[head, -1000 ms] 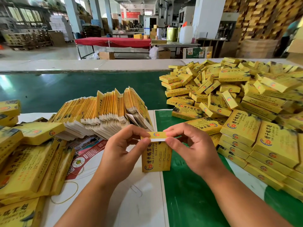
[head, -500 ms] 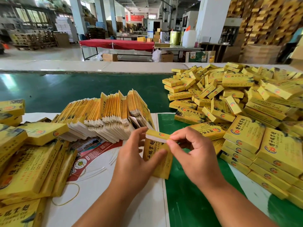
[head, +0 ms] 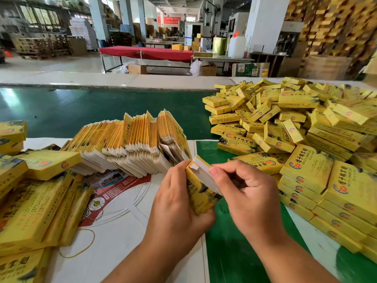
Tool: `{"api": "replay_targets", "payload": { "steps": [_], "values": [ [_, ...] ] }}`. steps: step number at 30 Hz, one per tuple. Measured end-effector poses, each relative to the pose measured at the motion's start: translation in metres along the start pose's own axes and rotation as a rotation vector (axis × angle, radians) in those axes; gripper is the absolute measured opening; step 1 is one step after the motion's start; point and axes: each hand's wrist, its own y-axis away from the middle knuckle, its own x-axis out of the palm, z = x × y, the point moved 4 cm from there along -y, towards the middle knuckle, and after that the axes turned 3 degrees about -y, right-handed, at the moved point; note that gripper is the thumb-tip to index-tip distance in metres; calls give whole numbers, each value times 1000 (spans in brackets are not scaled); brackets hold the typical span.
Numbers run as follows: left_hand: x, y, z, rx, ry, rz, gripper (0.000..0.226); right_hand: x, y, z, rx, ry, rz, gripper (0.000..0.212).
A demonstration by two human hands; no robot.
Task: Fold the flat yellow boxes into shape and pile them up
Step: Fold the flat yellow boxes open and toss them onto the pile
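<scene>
Since a second earlier the box had tilted over near the counter's front edge, left hand gripping it, right hand pinching its white end flap, closure underway.

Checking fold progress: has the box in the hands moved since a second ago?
Yes. The box has tipped from upright to slanted, its top now close to the row of flat boxes.

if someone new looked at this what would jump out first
The big heap of folded yellow cardboard boxes at right, then the fanned row of flat yellow box blanks at centre left. In front, the left hand and right hand hold one half-folded yellow box.
</scene>
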Motion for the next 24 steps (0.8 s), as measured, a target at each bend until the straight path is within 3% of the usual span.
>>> {"api": "replay_targets", "payload": {
  "steps": [9,16,24],
  "values": [
    [3,4,-2,-6,-2,67,90,1,-4,2,-75,184,86,9],
    [1,2,1,-31,65,25,98,7,-4,12,-188,280,271,28],
    [-1,-5,6,15,96,-1,65,14,1,6,-218,270,283,29]
  ]
}}
